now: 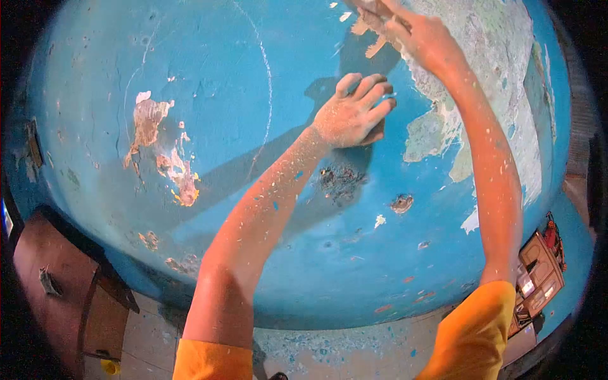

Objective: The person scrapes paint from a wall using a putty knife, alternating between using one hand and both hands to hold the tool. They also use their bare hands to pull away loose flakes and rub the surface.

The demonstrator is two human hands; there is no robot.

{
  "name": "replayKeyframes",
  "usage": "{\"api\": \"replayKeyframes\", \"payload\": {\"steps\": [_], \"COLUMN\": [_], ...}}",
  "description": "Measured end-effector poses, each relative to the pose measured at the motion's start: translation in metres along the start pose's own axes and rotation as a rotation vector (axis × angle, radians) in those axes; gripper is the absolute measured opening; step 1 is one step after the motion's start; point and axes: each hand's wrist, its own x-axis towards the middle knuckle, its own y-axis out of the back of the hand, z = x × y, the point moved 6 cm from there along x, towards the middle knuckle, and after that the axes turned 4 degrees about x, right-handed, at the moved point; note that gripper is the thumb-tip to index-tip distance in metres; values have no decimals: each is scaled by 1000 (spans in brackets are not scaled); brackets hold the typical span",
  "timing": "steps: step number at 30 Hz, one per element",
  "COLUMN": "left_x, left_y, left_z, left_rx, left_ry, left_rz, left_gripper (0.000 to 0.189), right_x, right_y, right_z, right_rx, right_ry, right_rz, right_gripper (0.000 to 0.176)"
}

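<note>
A blue painted wall (209,76) fills most of the view, its paint broken by bare patches. My right hand (427,41) is closed around a scraper (375,18), partly cut off by the top edge and not sharp. The tool lies against the wall where torn, pale flakes of paint (376,47) show. Lower and to the left, my left hand (356,113) is close to the wall with its fingers curled. Its fingertips and palm are hidden, so whatever they hold does not show. Paint specks dot both forearms.
A large stripped grey patch (487,76) spans the wall's right side; a smaller brownish one (149,123) is at left. Blue chips litter the tiled floor (354,348). Brown furniture (54,278) stands lower left, and a wooden framed item (538,275) lower right.
</note>
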Motion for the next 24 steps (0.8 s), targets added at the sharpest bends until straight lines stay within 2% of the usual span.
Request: {"api": "replayKeyframes", "payload": {"steps": [1, 3, 5, 9, 10, 11, 13, 15, 17, 19, 20, 22, 23, 24], "left_x": [1, -2, -3, -7, -4, -5, -7, -9, -6, -9, -8, -5, -7, -7], "left_y": [0, -3, -4, -12, -9, -13, -13, -11, -11, -11, -12, -19, -18, -16], "left_z": [-4, -3, -1, 6, 5, 8, 4, 5, 7, 14, 14, 10, 14, 15], "left_rx": [40, 73, 133, 79, 68, 56, 129, 103, 87, 98, 76, 152, 150, 158], "left_ry": [13, 24, -10, -92, -73, -70, -82, -90, -121, -131, -145, -152, -159, -156], "left_rz": [-3, -9, 70, -25, -137, -141, -77, -115, -30, -25, -87, -148, -142, -181], "left_gripper": [44, 42, 44, 49, 54, 54, 56, 53, 50, 47, 46, 47, 47, 49], "right_x": [7, -26, -62, -44, -18, -8, -4, -22, -65, -66, -57, -9, 9, 29], "right_y": [1, -1, -2, -1, 0, 1, 3, 1, -6, -10, -9, -1, -6, -8], "right_z": [-6, 26, 49, 26, 7, -3, -1, 10, 47, 36, 31, 8, 16, 16], "right_rx": [28, 44, 36, -60, -68, -74, -68, -45, -14, -30, -47, -19, -25, 1], "right_ry": [81, 115, -95, -153, -49, 53, 133, 195, -1, -62, -115, 47, 42, 138], "right_rz": [79, 108, -42, -112, -59, -17, 7, 46, -95, -133, -163, -26, -21, 79], "right_gripper": [44, 48, 44, 45, 47, 50, 49, 48, 45, 45, 45, 47, 47, 47]}}
